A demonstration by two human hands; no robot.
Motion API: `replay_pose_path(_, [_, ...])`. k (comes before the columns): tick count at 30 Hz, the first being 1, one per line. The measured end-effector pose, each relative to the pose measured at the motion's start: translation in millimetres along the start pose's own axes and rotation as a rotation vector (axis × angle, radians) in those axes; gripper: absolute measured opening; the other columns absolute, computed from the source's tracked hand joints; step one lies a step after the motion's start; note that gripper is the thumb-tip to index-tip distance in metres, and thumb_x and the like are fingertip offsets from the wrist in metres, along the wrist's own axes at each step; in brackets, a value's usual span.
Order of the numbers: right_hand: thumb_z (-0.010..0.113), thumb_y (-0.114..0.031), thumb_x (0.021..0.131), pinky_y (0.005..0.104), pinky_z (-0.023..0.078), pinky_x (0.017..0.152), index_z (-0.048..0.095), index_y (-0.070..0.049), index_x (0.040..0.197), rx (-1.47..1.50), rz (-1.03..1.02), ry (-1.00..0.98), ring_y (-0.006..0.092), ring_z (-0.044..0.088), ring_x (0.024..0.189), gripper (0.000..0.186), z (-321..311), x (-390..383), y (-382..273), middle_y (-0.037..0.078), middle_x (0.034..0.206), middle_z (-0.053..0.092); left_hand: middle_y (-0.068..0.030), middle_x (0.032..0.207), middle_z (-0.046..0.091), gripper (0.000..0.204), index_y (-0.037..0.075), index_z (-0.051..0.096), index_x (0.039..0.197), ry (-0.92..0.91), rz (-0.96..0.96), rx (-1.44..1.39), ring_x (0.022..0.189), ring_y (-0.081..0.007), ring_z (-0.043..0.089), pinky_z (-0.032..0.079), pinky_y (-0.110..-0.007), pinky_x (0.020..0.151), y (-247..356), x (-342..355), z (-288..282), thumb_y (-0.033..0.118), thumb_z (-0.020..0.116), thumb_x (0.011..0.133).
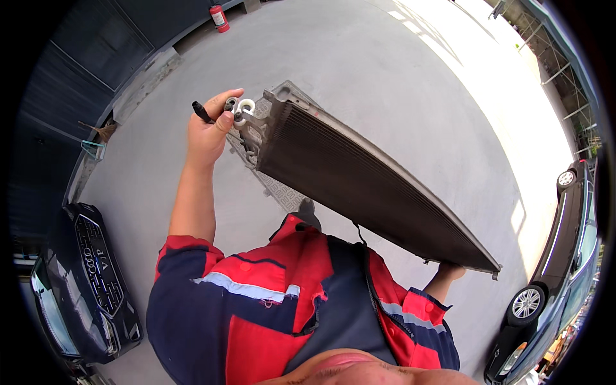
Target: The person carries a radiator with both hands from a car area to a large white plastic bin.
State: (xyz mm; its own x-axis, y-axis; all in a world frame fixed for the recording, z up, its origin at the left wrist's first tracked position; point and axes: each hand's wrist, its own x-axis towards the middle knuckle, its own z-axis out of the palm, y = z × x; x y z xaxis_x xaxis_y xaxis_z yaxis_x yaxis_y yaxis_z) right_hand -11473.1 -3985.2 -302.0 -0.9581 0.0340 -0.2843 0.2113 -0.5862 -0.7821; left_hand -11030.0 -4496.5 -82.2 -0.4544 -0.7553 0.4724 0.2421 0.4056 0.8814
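I hold a flat car condenser with dark fins and a silver frame, slanting from upper left down to lower right. My left hand is closed round its pipe fittings at the upper left end, beside a short black tube that points out to the left. My right hand, mostly hidden, grips the far right end from underneath. Below the condenser, a patterned metal floor cover and my dark shoe show in part.
I stand on grey concrete floor. A black car is at the left, a dark car at the right. A red fire extinguisher, a broom and a teal dustpan stand along the dark wall.
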Motion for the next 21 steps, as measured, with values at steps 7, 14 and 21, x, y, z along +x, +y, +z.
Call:
replay_pose_path(7, [0.045,-0.032,0.094,0.0533,0.042,0.1,0.046,0.001,0.133,-0.084,0.032,-0.113,0.0382,0.051,0.117,0.052,126,148,65,0.019,0.131,0.052,0.0039,0.091,0.058,0.065,-0.003,0.06,0.119,-0.031,-0.047,0.083,0.072,-0.0034,0.043,0.031,-0.019,0.06,-131,177,51,0.05,0.068,0.083])
replay_pose_path(14, [0.038,-0.034,0.097,0.0523,0.043,0.1,0.049,0.003,0.129,-0.076,-0.055,0.055,0.0364,0.052,0.116,0.05,244,271,121,0.02,0.128,0.053,-0.0019,0.1,0.062,0.051,0.0,0.064,0.114,-0.164,-0.042,0.122,0.087,-0.0095,0.054,0.044,-0.025,0.077,-224,400,121,0.044,0.064,0.089])
replay_pose_path(21, [0.038,-0.032,0.097,0.0514,0.045,0.099,0.049,0.006,0.128,-0.062,-0.019,0.226,0.0367,0.054,0.113,0.051,401,406,183,0.02,0.128,0.053,0.0072,0.064,0.042,0.04,-0.001,0.065,0.112,-0.14,-0.163,0.097,0.059,-0.0046,0.034,0.027,-0.022,0.054,-312,582,232,0.03,0.041,0.103])
